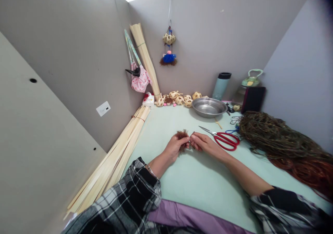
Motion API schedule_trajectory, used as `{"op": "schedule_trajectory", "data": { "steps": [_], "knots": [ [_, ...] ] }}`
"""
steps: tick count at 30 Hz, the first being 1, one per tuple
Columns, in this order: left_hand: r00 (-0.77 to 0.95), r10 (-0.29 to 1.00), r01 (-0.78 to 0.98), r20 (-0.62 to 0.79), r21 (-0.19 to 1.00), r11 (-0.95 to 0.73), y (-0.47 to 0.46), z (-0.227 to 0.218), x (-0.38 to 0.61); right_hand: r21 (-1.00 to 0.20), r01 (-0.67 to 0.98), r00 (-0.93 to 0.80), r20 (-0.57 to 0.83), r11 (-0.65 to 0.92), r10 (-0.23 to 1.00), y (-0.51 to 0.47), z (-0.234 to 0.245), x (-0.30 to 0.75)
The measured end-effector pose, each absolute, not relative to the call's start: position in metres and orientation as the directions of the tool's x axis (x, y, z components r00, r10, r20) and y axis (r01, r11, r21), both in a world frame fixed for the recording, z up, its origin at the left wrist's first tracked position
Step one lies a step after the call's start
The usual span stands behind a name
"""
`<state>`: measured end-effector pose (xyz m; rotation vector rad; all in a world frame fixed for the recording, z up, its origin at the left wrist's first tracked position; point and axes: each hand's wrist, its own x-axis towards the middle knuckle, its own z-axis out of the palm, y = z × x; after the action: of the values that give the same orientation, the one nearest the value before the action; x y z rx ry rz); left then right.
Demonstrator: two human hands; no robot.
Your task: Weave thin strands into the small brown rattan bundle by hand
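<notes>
My left hand (174,146) pinches a small brown fibre tuft (181,134) over the pale green table (197,175). My right hand (204,143) meets it fingertip to fingertip, fingers closed on the same tuft or a strand tied to it; which one I cannot make out. Red-handled scissors (224,139) lie just right of my right hand, blades pointing left and away. A big heap of brown and reddish fibre strands (283,147) covers the table's right side.
A metal bowl (208,107) stands at the back, with small woven balls (179,99) lined along the wall. A tumbler (221,85), kettle (250,79) and dark tablet (253,99) stand back right. Bamboo strip bundles (117,157) lean at left and in the corner.
</notes>
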<state>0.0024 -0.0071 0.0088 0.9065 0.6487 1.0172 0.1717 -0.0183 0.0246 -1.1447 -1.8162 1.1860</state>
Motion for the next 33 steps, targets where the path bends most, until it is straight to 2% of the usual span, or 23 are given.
{"op": "schedule_trajectory", "data": {
  "steps": [4,9,14,27,33],
  "knots": [
    [0.471,0.882,-0.363,-0.028,0.905,0.223,-0.01,0.01,0.004,-0.95,0.281,-0.351,0.03,0.136,0.936,-0.014,0.021,0.175],
    [0.426,0.903,-0.376,-0.052,0.898,0.23,-0.008,0.007,0.004,-0.967,0.216,-0.332,0.058,0.136,0.941,-0.011,0.02,0.175],
    [0.37,0.923,-0.382,-0.107,0.888,0.257,-0.005,0.003,0.005,-0.963,0.226,-0.298,0.077,0.148,0.952,-0.011,0.023,0.175],
    [0.395,0.913,-0.234,-0.097,0.951,0.203,-0.005,0.0,0.004,-0.977,0.195,-0.259,0.038,0.091,0.965,-0.014,0.03,0.169],
    [0.394,0.914,-0.28,-0.097,0.934,0.22,-0.005,0.001,0.004,-0.978,0.188,-0.277,0.039,0.094,0.96,-0.013,0.03,0.17]
  ]
}}
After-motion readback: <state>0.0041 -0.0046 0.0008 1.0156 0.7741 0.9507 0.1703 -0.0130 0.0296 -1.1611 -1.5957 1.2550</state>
